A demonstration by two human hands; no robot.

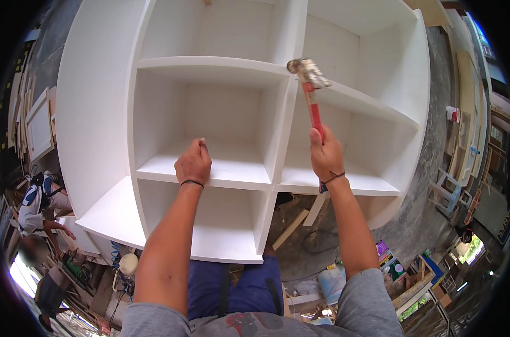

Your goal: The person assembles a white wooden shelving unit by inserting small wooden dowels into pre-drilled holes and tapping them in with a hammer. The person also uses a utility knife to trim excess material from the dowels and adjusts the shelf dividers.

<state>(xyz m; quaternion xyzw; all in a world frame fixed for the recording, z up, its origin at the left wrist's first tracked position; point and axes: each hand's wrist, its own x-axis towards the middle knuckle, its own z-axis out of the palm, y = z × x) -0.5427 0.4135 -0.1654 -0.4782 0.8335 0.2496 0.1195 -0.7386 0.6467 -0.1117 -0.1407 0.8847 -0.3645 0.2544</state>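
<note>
A large white shelf unit (137, 112) with several square compartments fills the middle of the view. My right hand (326, 154) is wrapped round the red handle of a hammer (315, 109). Its metal head is raised, smeared by motion, and appears in front of the upright divider where the shelf boards meet. In front of the middle left compartment, my left hand (193, 163) is closed in a pinch, thumb and fingertips pressed together and pointing away from me. Whatever those fingertips hold, if anything, is too small to make out.
Two people (39, 213) are at the far left near leaning boards and panels (39, 126). To the right stand a pale blue stool (447, 191) and a white-and-red bucket (453, 114). Wood strips (291, 229) lie on the grey floor below the unit, near a clear blue-tinted container (332, 282).
</note>
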